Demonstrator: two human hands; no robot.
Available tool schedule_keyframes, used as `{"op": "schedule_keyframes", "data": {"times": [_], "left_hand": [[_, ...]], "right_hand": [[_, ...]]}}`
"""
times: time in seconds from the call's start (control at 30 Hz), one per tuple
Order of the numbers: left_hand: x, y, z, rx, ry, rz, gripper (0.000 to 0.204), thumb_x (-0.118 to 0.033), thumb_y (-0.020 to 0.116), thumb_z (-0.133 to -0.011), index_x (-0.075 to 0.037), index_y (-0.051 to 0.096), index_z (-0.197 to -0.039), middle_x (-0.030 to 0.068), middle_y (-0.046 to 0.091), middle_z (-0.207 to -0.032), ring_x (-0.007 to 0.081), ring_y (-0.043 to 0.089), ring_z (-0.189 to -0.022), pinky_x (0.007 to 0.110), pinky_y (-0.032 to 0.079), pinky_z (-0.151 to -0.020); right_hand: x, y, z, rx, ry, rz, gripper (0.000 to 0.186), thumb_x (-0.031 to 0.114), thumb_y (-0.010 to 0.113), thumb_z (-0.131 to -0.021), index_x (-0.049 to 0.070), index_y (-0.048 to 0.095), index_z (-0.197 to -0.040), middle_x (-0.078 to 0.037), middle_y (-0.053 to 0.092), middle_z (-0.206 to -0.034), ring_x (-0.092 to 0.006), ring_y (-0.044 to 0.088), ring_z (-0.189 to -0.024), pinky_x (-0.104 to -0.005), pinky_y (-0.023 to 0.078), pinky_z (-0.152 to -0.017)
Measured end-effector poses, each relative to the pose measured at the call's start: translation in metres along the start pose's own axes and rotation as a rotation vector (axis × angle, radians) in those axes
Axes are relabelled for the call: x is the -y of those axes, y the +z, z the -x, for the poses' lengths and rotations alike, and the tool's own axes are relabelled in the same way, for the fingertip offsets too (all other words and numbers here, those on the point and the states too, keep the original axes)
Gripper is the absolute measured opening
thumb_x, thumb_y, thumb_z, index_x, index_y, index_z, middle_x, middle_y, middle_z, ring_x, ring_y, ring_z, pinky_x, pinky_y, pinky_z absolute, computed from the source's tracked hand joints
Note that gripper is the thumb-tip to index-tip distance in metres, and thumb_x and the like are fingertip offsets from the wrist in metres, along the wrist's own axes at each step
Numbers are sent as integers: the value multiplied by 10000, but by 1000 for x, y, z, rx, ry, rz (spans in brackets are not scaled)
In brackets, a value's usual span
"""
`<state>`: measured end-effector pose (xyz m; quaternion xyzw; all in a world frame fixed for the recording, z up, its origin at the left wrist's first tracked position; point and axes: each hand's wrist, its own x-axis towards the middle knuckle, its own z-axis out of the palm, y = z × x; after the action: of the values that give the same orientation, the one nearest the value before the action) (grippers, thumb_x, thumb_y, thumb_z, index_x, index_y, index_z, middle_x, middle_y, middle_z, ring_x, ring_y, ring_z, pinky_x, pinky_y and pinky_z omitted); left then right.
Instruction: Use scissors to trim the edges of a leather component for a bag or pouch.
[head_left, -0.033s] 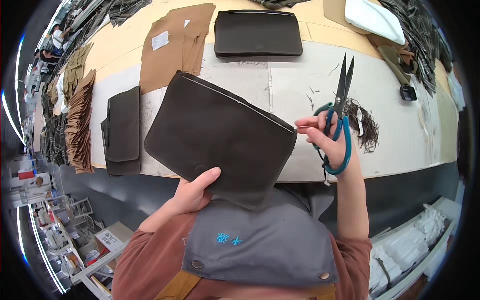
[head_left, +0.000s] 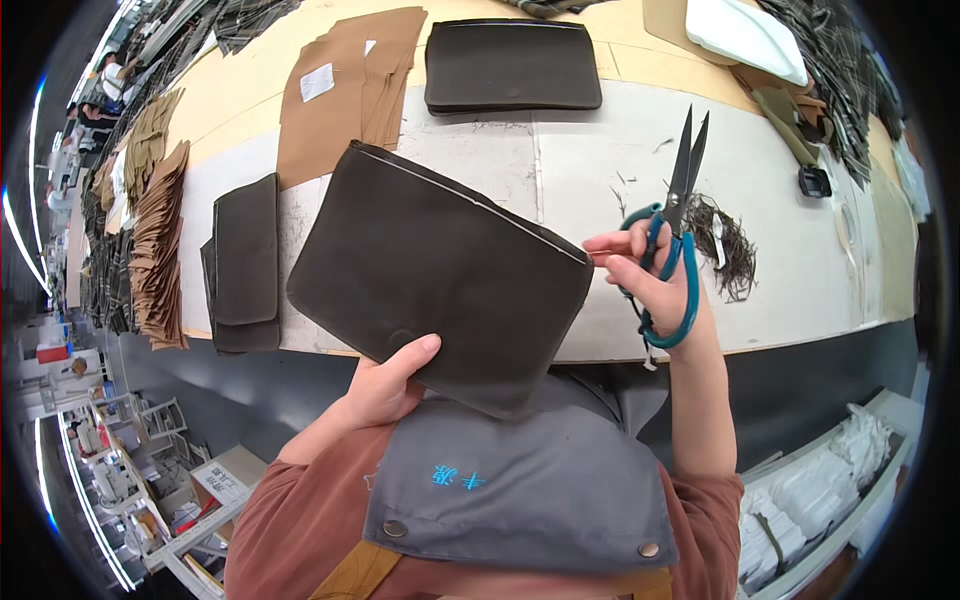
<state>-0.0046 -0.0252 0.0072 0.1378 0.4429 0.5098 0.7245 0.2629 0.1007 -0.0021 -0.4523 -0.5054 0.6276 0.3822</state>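
Observation:
My left hand [head_left: 390, 380] grips a dark brown-black pouch [head_left: 430, 270] at its lower edge, thumb on top, held tilted above the table's near edge. A thin pale strip runs along its upper edge. My right hand [head_left: 650, 280] has teal-handled scissors [head_left: 678, 230] hooked in it, blades upward and parted a little, while its fingertips meet at the pouch's right corner on what looks like a fine thread. A pile of dark scraps [head_left: 725, 255] lies right of the scissors. Another dark pouch [head_left: 510, 65] lies flat at the back, and more dark pieces [head_left: 245, 250] lie to the left.
Brown cut pieces [head_left: 345, 90] lie at the back; stacks of brown fabric [head_left: 160, 250] and dark plaid cloth line the left. A white plastic piece [head_left: 745, 35] and a strap [head_left: 790, 125] are back right. A shelf of white bundles [head_left: 820, 480] is lower right; co-workers [head_left: 110, 80] are far left.
My right hand and the scissors have shifted very slightly to the left and upward. The pouch in my left hand has barely moved.

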Motion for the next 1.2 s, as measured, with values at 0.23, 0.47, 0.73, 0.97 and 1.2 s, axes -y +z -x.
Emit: {"op": "schedule_keyframes", "data": {"times": [0.23, 0.47, 0.73, 0.97, 1.2], "left_hand": [[0, -12, 4, 18, 9, -14, 410, -40, 537, -899, -12, 447, -1298, 121, 523, -1256, 233, 535, -1137, 390, 452, -958], [-6, -3, 9, -54, 5, -18, 452, -42, 554, -862, -10, 432, -1296, 144, 528, -1235, 260, 556, -1113, 418, 487, -921], [-7, -8, 10, -87, 9, -42, 471, -34, 564, -834, -1, 432, -1286, 160, 548, -1199, 277, 593, -1056, 423, 521, -878], [-6, -12, 9, -56, -9, -61, 484, -42, 593, -805, 31, 452, -1262, 175, 560, -1183, 277, 600, -1048, 400, 525, -871], [-4, -9, 10, -62, -13, -55, 488, -41, 600, -804, 29, 455, -1265, 177, 565, -1184, 277, 607, -1039, 398, 528, -868]], "right_hand": [[-2, 20, 6, 88, -34, -260, 233, 8, 625, -825, 98, 413, -858, -139, 652, -964, -119, 574, -763, -261, 474, -702], [3, 20, 14, 74, -27, -165, 249, -21, 634, -806, 90, 418, -862, -63, 610, -887, -94, 541, -791, -243, 449, -709], [18, -9, 39, 158, 130, 305, 395, 293, 796, -753, 39, 509, -850, -3, 478, -725, -88, 459, -676, -240, 417, -619], [13, -30, 62, 349, 108, 625, 709, 724, 596, -743, 26, 510, -835, -33, 403, -665, -136, 391, -625, -278, 357, -554], [13, -30, 68, 429, 126, 649, 711, 674, 664, -723, 17, 397, -674, -123, 351, -574, -274, 372, -545, -352, 369, -524]]}}
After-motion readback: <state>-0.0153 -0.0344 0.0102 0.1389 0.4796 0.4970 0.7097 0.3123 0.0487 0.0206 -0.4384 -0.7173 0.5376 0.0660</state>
